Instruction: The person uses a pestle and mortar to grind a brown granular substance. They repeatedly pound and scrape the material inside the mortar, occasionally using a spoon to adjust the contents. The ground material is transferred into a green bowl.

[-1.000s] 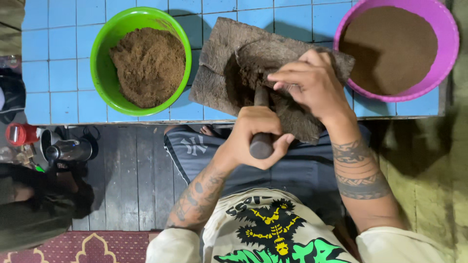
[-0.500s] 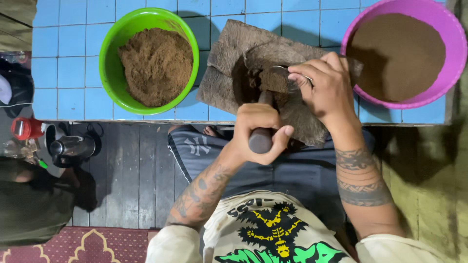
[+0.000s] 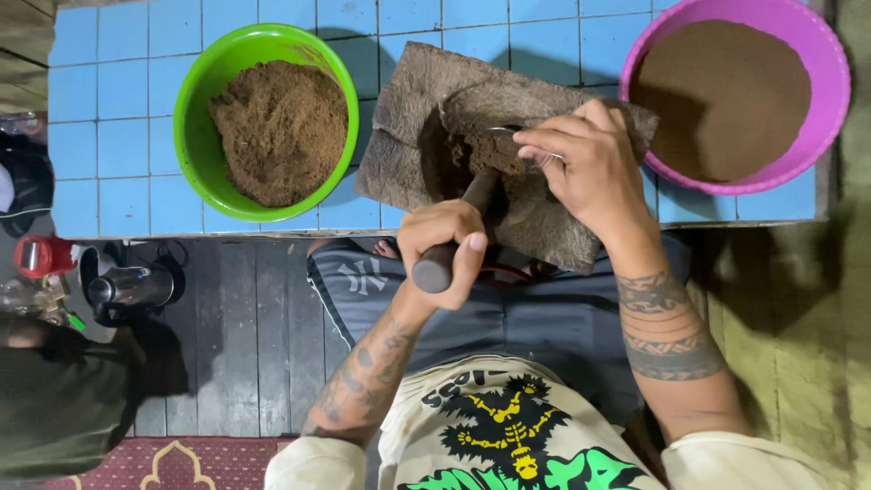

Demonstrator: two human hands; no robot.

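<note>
Seen from above, the left hand point(image 3: 446, 243) is closed in a full fist around the dark cylindrical wooden handle point(image 3: 454, 238) of a tool whose far end lies in the brown material under the other hand. Just beyond, the right hand point(image 3: 585, 168) rests on a rough grey-brown slab of bark-like fibre point(image 3: 426, 118), fingers curled and pinched onto a small metal piece point(image 3: 531, 154) and a dark clump of brown pulp point(image 3: 485, 150); what exactly the fingertips grip cannot be told. The slab lies tilted on the blue-tiled worktop point(image 3: 118, 118), its near corner overhanging the worktop edge above the lap. Left of the slab, touching or just beside it, stands a round green plastic bowl point(image 3: 195, 136) of coarse brown fibre. At the far right stands a round purple plastic bowl point(image 3: 826, 109) of fine, smooth brown powder.
</note>
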